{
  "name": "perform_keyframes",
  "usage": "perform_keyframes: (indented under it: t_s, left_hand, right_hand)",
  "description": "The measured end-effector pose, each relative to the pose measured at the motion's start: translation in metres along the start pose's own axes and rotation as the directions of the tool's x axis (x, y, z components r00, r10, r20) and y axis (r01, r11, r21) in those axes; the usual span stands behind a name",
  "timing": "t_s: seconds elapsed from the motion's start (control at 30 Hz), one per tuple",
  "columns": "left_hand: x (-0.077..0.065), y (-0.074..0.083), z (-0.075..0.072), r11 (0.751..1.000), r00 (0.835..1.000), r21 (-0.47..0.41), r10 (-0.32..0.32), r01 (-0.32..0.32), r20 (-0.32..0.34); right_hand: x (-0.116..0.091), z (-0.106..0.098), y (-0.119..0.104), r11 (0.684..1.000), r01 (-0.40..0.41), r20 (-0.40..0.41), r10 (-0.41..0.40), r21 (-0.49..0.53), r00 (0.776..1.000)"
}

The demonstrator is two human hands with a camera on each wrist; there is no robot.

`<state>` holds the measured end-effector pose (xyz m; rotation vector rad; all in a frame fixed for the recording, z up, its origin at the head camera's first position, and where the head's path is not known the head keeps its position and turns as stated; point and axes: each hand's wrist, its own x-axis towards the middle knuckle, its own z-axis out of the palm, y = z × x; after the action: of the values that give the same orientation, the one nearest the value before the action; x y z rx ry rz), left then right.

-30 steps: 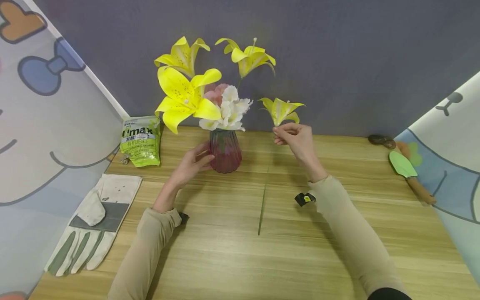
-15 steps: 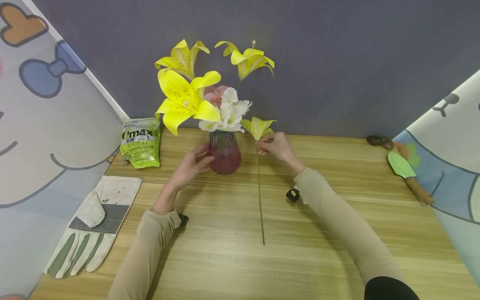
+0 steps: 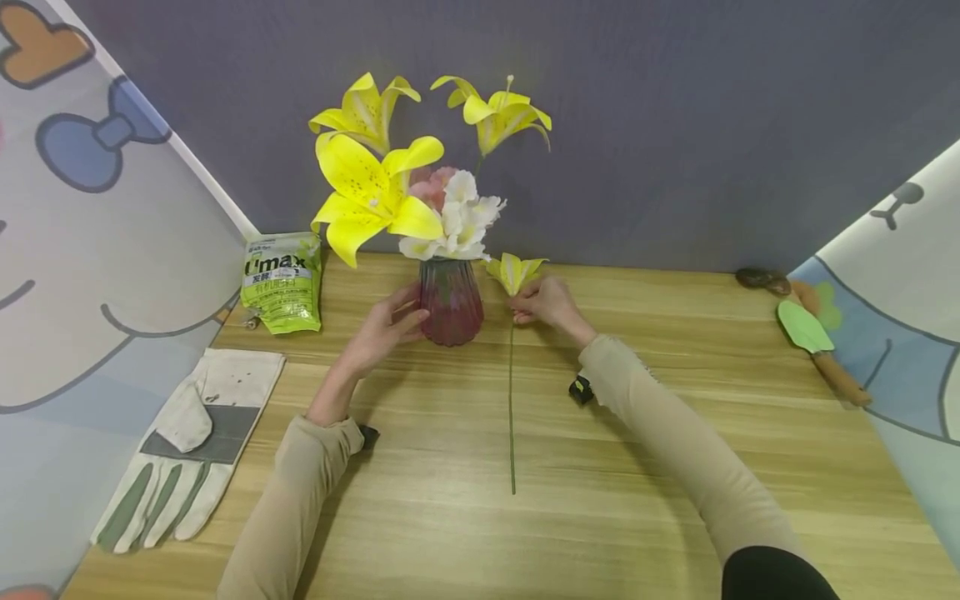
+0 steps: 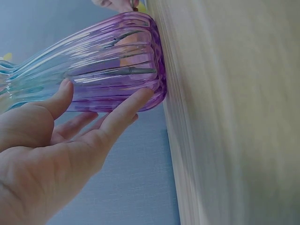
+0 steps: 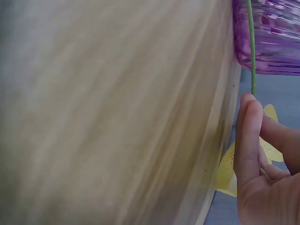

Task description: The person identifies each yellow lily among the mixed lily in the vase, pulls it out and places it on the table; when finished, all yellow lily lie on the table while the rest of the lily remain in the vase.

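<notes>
A ribbed glass vase (image 3: 452, 312), tinted purple toward its base, stands upright on the table holding yellow lilies (image 3: 375, 200) and white and pink flowers (image 3: 461, 218). My left hand (image 3: 380, 332) rests against the vase's left side, thumb and fairly straight fingers touching the glass; some fingertips are hidden in the head view. To the right of the vase, my right hand (image 3: 551, 302) pinches another yellow lily (image 3: 512, 273) just under its bloom. Its long green stem (image 3: 512, 408) reaches toward the front of the table. The right wrist view shows the stem (image 5: 252, 51) crossing in front of the vase.
On the left are a green fertilizer bag (image 3: 281, 283) and a white-and-grey work glove (image 3: 191, 450). A green-bladed trowel (image 3: 821, 354) and a dark stone-like object (image 3: 762, 282) lie at the right edge. A grey wall (image 3: 675, 142) rises behind the table (image 3: 600, 517).
My right hand has moved left and lower with the lily, bringing its bloom close beside the vase. My left hand and the vase have stayed in place.
</notes>
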<state>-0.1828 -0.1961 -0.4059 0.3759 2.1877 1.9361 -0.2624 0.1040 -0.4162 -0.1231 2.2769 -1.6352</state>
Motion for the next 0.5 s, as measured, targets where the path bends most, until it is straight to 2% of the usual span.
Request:
perform_keyframes:
  t_s: [0.3,0.5]
  left_hand:
    - [0.0003,0.0001,0.0,1.0,1.0,0.006,0.005,-0.005,0.004]
    - [0.0016,-0.0004,-0.0003,1.0,1.0,0.015,0.01,-0.01,0.009]
  right_hand:
    - [-0.0035,-0.0027,0.0008,0.995,0.007,0.034,-0.004,-0.099,0.999]
    - [-0.0068,-0.0074,-0.001,0.991,0.055,0.033,-0.051,-0.119,0.998]
